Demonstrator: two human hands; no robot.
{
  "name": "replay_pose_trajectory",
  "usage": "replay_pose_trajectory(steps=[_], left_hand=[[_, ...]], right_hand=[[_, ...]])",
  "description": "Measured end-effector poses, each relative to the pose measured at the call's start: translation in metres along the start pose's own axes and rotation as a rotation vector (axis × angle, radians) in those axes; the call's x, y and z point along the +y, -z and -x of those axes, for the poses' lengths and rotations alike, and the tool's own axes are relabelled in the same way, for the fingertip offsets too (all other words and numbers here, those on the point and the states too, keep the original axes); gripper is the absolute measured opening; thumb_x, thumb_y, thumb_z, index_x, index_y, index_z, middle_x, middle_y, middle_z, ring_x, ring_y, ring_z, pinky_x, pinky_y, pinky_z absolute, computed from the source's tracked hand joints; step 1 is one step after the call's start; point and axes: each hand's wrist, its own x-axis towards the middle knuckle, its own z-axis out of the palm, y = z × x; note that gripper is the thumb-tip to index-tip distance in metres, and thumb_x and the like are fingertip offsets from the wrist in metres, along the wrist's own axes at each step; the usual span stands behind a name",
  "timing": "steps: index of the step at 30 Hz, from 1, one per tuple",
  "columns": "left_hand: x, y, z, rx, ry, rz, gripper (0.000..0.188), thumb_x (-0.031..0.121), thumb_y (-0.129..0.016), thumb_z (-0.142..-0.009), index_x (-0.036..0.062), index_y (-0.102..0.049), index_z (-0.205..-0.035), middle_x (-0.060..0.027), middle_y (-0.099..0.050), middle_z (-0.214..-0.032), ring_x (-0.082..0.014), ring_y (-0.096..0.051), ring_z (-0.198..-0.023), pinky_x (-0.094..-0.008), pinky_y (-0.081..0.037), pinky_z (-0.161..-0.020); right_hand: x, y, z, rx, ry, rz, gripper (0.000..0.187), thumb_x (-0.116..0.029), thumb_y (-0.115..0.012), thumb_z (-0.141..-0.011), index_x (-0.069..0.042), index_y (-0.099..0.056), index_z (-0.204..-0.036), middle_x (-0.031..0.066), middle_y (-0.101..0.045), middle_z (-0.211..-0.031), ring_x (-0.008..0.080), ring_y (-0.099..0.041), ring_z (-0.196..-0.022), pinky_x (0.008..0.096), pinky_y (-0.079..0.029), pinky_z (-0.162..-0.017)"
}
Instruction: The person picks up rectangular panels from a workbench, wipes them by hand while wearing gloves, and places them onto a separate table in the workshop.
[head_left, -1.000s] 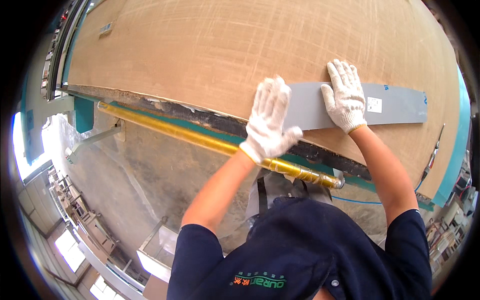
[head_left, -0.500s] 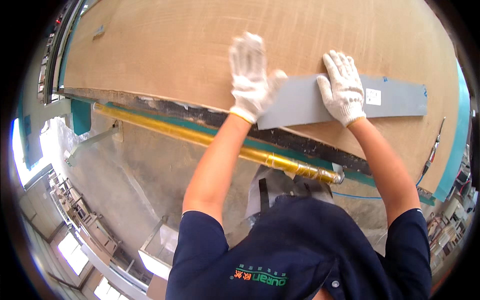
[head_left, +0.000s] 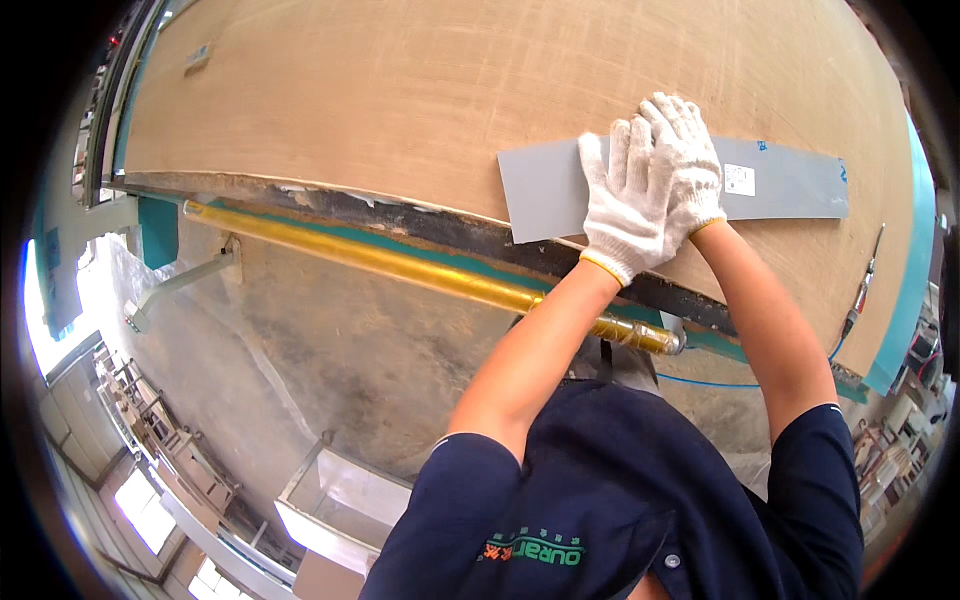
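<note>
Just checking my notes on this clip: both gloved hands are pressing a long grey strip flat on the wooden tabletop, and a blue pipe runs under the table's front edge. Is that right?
Not quite: the pipe under the front edge is yellow, not blue, as the head view shows. The rest holds: the left hand and right hand, both in white gloves, lie side by side on the long grey strip, flat on the wooden tabletop.

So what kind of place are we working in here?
Most likely a factory or workshop floor: a large worn wooden worktable, a long yellow pipe running along its edge, and a grey strip pressed flat under gloved hands.
</note>
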Motion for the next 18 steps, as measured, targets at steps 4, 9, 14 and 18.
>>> replay_pose_trajectory(steps=[4, 9, 14, 18], left_hand=[[-0.04, 0.035, 0.024, -0.051, 0.112, -0.366, 0.07, 0.046, -0.052, -0.101, 0.0097, -0.041, -0.16, -0.0202, -0.027, -0.172, -0.0419, -0.014, -0.162, -0.0717, -0.01, -0.125], [-0.144, 0.151, 0.067, 0.158, 0.35, -0.789, 0.07, 0.036, -0.06, -0.1, -0.0008, -0.041, -0.156, -0.0297, -0.042, -0.156, -0.0492, -0.037, -0.147, -0.0643, -0.025, -0.123], [-0.114, 0.119, 0.013, 0.019, 0.152, -0.401, 0.057, 0.02, -0.063, -0.099, 0.0016, -0.05, -0.152, -0.0219, -0.055, -0.151, -0.0453, -0.049, -0.141, -0.0532, -0.039, -0.12], [-0.107, 0.059, 0.001, -0.104, 0.344, -0.341, 0.051, 0.017, -0.062, -0.099, 0.0028, -0.057, -0.147, -0.0217, -0.063, -0.141, -0.0433, -0.055, -0.134, -0.0526, -0.042, -0.116]], right_hand=[[0.003, -0.002, 0.007, 0.059, -0.048, -0.071, 0.046, -0.033, -0.062, -0.101, -0.007, -0.065, -0.138, 0.0148, -0.06, -0.151, 0.0324, -0.048, -0.146, 0.0445, -0.03, -0.128], [-0.003, 0.007, 0.001, 0.112, -0.093, -0.104, 0.043, -0.031, -0.064, -0.098, -0.005, -0.067, -0.133, 0.0175, -0.061, -0.148, 0.0355, -0.05, -0.144, 0.0465, -0.031, -0.127], [-0.06, 0.022, -0.01, 0.228, -0.031, -0.429, 0.028, -0.015, -0.067, -0.078, -0.004, -0.067, -0.104, 0.0226, -0.067, -0.111, 0.0421, -0.062, -0.107, 0.0516, -0.047, -0.1], [-0.11, -0.014, 0.014, 0.455, 0.028, -0.439, 0.045, -0.023, -0.07, -0.077, -0.002, -0.069, -0.117, 0.0244, -0.068, -0.122, 0.0427, -0.063, -0.121, 0.0569, -0.041, -0.113]])
